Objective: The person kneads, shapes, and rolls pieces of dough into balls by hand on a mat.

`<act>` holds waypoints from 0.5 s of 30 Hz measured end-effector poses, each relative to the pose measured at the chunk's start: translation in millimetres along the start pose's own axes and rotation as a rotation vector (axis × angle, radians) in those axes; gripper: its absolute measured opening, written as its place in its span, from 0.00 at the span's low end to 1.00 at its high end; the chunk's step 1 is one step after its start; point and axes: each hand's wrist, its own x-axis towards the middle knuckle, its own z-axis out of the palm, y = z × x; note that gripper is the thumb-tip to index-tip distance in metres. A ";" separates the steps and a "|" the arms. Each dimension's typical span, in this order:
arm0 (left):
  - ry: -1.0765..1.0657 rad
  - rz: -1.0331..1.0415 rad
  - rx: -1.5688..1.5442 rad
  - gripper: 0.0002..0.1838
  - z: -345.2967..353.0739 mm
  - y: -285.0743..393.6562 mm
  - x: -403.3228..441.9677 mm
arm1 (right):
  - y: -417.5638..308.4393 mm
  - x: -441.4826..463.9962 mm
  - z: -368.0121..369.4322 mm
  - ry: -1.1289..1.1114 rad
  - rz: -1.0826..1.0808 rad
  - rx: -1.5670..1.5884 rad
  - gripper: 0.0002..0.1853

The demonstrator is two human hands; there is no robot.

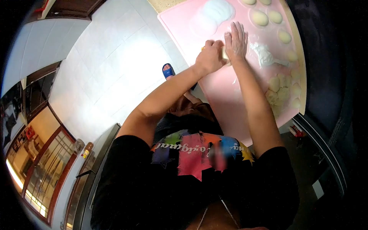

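My left hand [210, 56] is closed, its fingers curled over something mostly hidden; a small yellow-orange bit shows at its far side. My right hand [237, 43] lies flat on the pink mat [230, 96], fingers stretched out and dusted with white powder. Between the two hands a pale piece, which looks like dough [225, 53], partly shows. Beyond them are overlapping round white sheets [216, 12], perhaps floured dough. To the right of my right hand lies a smeared heap of flour [264, 55].
Several pale dough balls [260, 17] sit along the mat's far right side. Nearer, a cluster of dough pieces [278, 92] lies by the right edge. A foot in a blue slipper [167, 71] stands on the tiled floor [122, 57] left of the table.
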 end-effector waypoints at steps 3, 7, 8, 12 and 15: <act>-0.022 -0.147 0.067 0.37 3.7 14.8 10.4 | 8.1 7.4 7.3 -0.094 -0.063 -0.133 0.29; 0.129 0.055 0.143 0.36 30.8 3.7 -16.8 | -9.6 -5.6 -19.5 -0.251 0.213 0.426 0.30; 0.128 0.059 0.141 0.36 42.3 -4.7 -28.1 | -21.0 -24.9 -20.5 -0.186 0.286 0.382 0.30; 0.190 0.147 0.147 0.40 52.1 -11.9 -62.8 | -43.0 -80.7 -8.5 -0.004 0.397 -0.010 0.30; 0.111 0.091 0.020 0.42 32.0 -8.2 -56.4 | -38.4 -56.7 -20.7 -0.041 0.208 -0.093 0.31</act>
